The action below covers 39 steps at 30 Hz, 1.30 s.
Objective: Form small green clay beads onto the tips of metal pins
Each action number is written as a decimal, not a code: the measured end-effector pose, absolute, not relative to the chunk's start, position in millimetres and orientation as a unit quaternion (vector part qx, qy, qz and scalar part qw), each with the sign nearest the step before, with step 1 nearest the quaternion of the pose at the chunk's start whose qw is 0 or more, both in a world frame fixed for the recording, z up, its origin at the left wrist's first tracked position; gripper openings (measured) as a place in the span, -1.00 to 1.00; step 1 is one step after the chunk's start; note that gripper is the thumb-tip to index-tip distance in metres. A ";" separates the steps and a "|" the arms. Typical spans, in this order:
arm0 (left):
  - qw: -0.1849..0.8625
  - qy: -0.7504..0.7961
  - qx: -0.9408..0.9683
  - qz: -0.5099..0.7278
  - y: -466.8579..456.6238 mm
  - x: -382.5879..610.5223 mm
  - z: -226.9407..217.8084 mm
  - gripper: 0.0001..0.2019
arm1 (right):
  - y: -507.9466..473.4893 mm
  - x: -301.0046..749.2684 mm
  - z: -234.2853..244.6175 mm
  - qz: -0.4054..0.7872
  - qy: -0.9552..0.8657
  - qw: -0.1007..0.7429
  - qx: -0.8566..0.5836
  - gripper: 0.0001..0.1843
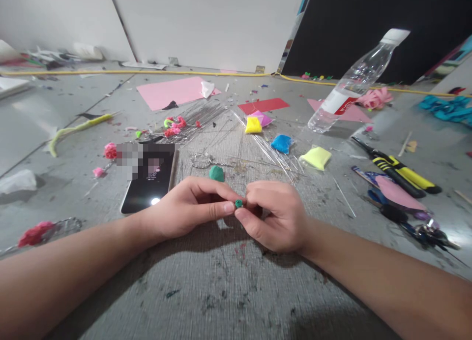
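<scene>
A small piece of dark green modelling clay (239,203) is pinched between my two hands, low over the table. My left hand (199,202) grips it from the left with thumb and forefinger. From the right, the thumb and curled fingers of my right hand (276,214) press on the same piece. Just beyond my left hand lies a larger green clay lump (216,173). Close to the left wrist is a phone (149,182) with its screen lit. A tangle of thin wire (206,160) rests behind the green lump.
Yellow (253,125), blue (282,143) and pale yellow (317,158) clay packets lie beyond my hands. Thin metal wires (271,150) spread beneath them. A plastic bottle (346,89) stands at back right, near yellow-handled pliers (405,172). Pink paper (169,92) lies at the back.
</scene>
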<state>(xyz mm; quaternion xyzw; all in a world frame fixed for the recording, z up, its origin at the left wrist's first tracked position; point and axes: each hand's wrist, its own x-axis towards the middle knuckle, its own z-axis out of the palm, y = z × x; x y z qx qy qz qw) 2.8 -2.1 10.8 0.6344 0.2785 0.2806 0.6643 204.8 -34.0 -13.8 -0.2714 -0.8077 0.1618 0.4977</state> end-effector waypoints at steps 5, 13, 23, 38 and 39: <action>0.679 0.259 0.627 0.280 -1.9 0.6 9.3 -0.91 | -32.4 206.5 -14.0 0.163 -0.810 0.490 -0.278 -0.62; 0.688 0.206 0.640 0.274 1.2 -1.2 4.6 -0.89 | -27.6 208.7 -13.6 0.233 -0.808 0.478 -0.252 -0.51; 0.699 0.157 0.643 0.270 3.3 -0.8 4.0 -0.88 | -24.6 210.2 -16.3 0.308 -0.777 0.494 -0.239 -0.54; 0.633 0.209 0.689 0.284 0.4 3.4 3.8 -0.83 | -16.7 219.2 -20.2 0.518 -0.645 0.500 -0.255 -0.73; 0.614 0.214 0.706 0.283 -0.2 3.7 3.9 -0.85 | -15.0 220.1 -20.4 0.495 -0.630 0.527 -0.283 -0.74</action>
